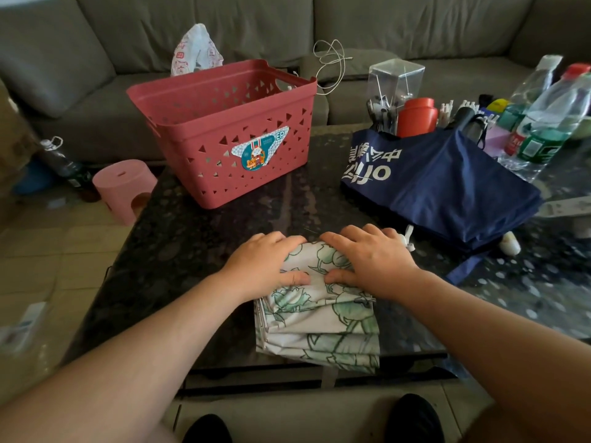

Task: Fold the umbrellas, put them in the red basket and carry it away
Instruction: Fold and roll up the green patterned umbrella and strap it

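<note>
From the head view, both forearms reach forward from the near edge and converge on the floral umbrella (319,321), a white canopy with green flower outlines lying on the dark speckled surface (179,251) just in front of the person. The left hand (263,263) lies palm down on the umbrella's far left part, fingers curled over its far edge and thumb pressed into the cloth, so its grip is closed on the fabric. The right hand (372,259) mirrors it on the far right part, fingers bent over the far edge, thumb pointing left and nearly meeting the left thumb; its grip likewise bunches the cloth. The umbrella's long axis runs near to far, its flat pleated folds stacked toward the near edge of the surface and its gathered end under the hands. A white cord end (408,241) shows just right of the right hand. The red basket (230,129), pierced with triangles and bearing a sticker, stands upright on the far left part of the surface, well apart from the hands. The navy umbrella (447,180), printed with white lettering, lies spread flat on the right, its long axis running from far left to near right. Bottles (550,116) and a red canister (417,118) crowd the far right, with a grey sofa (383,24) behind.
</note>
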`<state>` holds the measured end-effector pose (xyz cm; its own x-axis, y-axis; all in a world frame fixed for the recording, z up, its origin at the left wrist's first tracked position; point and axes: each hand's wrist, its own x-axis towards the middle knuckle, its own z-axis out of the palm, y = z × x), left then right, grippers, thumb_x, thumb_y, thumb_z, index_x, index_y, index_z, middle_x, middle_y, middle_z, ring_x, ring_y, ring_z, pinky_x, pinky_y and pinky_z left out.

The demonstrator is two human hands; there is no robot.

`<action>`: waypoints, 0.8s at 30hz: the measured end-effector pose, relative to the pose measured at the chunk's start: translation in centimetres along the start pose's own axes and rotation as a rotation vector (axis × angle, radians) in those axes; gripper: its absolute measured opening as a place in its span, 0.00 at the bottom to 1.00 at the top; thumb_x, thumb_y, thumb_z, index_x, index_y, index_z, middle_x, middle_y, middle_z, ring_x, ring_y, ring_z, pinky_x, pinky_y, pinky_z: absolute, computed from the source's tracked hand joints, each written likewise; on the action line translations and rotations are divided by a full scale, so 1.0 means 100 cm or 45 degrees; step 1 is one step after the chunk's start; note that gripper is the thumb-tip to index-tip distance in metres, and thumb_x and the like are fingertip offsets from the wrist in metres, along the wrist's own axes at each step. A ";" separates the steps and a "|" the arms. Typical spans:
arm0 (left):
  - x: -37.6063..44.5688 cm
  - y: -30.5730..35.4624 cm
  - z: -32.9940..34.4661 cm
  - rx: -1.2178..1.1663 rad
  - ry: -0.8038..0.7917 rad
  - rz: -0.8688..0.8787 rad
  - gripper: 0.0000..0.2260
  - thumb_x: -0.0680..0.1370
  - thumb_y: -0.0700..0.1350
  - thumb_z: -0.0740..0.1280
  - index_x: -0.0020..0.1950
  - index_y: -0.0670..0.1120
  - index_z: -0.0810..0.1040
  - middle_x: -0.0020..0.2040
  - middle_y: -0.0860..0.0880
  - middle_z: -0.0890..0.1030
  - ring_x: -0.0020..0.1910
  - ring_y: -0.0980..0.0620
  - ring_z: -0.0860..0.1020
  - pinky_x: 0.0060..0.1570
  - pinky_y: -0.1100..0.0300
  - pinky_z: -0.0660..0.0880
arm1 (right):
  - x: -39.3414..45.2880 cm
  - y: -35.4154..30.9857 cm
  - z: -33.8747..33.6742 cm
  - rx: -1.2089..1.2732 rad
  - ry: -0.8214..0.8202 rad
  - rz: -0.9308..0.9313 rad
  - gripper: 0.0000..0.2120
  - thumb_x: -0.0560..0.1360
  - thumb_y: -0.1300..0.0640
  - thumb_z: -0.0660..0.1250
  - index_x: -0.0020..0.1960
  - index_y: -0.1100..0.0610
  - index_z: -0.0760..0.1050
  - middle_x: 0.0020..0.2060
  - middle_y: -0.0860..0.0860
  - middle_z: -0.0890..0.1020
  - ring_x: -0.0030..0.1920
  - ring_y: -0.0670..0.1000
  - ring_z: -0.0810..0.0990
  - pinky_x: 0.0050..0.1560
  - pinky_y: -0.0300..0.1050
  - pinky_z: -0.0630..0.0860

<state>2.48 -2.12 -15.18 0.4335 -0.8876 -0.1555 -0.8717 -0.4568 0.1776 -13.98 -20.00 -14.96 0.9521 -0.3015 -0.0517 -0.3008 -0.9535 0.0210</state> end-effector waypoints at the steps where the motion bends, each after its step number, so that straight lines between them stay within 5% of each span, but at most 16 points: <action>1: 0.000 0.000 0.000 -0.013 0.009 0.000 0.37 0.75 0.73 0.65 0.81 0.62 0.62 0.71 0.53 0.73 0.70 0.44 0.71 0.66 0.49 0.70 | 0.001 0.000 -0.001 -0.005 -0.011 0.000 0.39 0.72 0.21 0.56 0.78 0.36 0.55 0.68 0.43 0.72 0.65 0.55 0.74 0.64 0.59 0.72; 7: 0.005 0.002 -0.007 -0.097 -0.067 -0.044 0.40 0.66 0.75 0.73 0.74 0.61 0.69 0.63 0.53 0.77 0.62 0.48 0.77 0.58 0.50 0.75 | 0.009 -0.014 -0.018 -0.137 -0.093 -0.006 0.38 0.72 0.25 0.65 0.75 0.39 0.61 0.66 0.46 0.74 0.70 0.59 0.68 0.72 0.75 0.56; 13: 0.008 0.017 -0.017 0.000 -0.162 -0.178 0.31 0.62 0.75 0.77 0.53 0.56 0.75 0.50 0.56 0.79 0.49 0.50 0.79 0.45 0.51 0.78 | 0.016 -0.014 -0.024 -0.001 -0.201 -0.051 0.43 0.71 0.30 0.71 0.79 0.43 0.59 0.64 0.48 0.74 0.66 0.57 0.74 0.62 0.59 0.76; 24: -0.002 0.033 -0.020 0.132 0.010 -0.169 0.29 0.65 0.72 0.78 0.49 0.55 0.70 0.47 0.54 0.78 0.45 0.47 0.78 0.37 0.54 0.68 | 0.011 -0.013 -0.026 -0.011 -0.124 -0.047 0.37 0.65 0.29 0.76 0.67 0.45 0.73 0.51 0.46 0.76 0.51 0.54 0.81 0.45 0.53 0.81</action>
<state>-0.05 -3.63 -12.64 0.5476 -0.8207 -0.1632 -0.8255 -0.5617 0.0548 -12.38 -19.12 -12.49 0.9525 -0.2654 -0.1493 -0.2645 -0.9640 0.0259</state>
